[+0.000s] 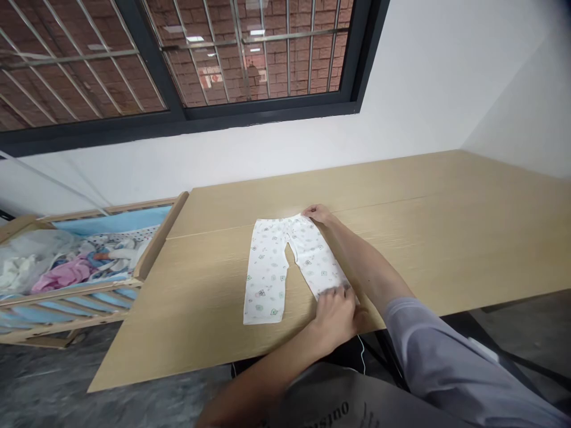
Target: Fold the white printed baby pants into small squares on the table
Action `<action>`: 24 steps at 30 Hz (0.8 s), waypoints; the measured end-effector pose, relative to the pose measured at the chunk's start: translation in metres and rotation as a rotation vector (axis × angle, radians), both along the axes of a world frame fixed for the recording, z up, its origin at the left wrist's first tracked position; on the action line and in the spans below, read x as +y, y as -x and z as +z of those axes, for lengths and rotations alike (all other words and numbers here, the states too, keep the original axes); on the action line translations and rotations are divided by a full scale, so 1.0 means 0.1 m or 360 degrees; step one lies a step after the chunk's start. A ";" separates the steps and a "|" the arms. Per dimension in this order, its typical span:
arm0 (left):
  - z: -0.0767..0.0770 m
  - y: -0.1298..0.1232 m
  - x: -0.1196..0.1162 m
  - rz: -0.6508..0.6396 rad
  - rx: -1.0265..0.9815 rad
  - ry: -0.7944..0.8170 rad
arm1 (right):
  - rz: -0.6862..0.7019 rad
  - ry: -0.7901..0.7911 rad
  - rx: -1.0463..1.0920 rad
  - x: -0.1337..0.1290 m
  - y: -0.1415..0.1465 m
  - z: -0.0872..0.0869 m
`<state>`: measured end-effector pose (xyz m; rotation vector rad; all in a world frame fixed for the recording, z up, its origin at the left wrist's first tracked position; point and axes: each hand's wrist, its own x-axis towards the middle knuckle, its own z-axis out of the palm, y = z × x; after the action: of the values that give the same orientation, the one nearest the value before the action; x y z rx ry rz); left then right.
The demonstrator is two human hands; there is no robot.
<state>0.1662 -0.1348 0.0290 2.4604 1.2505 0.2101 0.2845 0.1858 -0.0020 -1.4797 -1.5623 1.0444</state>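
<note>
Arms (370, 267) outstretched, left hand (335, 317) at trouser cuff (328, 290) (right hand (316, 213) at waist (285, 223)).

The baby trousers (267, 267) before me are white, scattered with small green and grey flower-like motifs. The bench (200, 297) shows pale oak grain, and my sleeve (437, 345) is grey. In the wooden crib (157, 244), a blue liner (107, 221) lies beside a pink garment (62, 276).

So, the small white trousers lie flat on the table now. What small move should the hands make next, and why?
Probably the left hand should lift the trouser leg under it and lay it over the other leg, because both legs lie flat and apart, while the right hand rests at the waistband and can steady it.
</note>
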 end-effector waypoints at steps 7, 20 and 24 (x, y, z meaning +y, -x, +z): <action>-0.06 -0.01 0.08 -0.0015 0.0063 -0.0074 | 0.0016 -0.0017 -0.0004 0.01 0.02 -0.02; 0.03 -0.13 0.11 -0.0097 0.0112 -0.0041 | -0.0104 -0.0045 -0.0281 -0.01 0.16 0.09; 0.18 0.12 0.02 0.0164 -0.0359 0.0152 | -0.0090 -0.0067 -0.0418 0.00 0.24 0.35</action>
<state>0.1544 -0.1327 0.0468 2.2234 1.2587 0.4319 0.2607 0.1856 0.0333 -1.6749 -1.6998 0.8049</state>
